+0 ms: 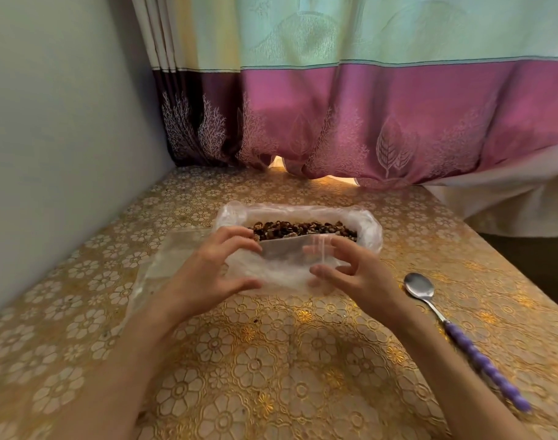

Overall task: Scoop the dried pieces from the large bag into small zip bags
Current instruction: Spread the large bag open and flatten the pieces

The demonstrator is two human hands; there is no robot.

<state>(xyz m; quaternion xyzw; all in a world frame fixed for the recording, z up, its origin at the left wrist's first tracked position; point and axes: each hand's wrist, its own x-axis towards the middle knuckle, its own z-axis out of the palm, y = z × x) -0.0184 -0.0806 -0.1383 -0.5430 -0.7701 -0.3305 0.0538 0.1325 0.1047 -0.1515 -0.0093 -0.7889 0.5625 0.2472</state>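
A large clear plastic bag (371, 223) with its rim rolled down sits in the middle of the table, filled with dark brown dried pieces (303, 229). In front of it, both hands hold a small clear zip bag (284, 250) by its upper edge. My left hand (214, 274) pinches the bag's left side. My right hand (350, 274) pinches its right side, fingers seen through the plastic. A metal spoon (455, 331) with a purple beaded handle lies on the table to the right, untouched.
More clear small bags (173, 258) lie flat to the left of the large bag. The table (271, 376) has a gold flowered cover. A grey wall runs along the left, and a pink and green curtain (366, 122) hangs behind.
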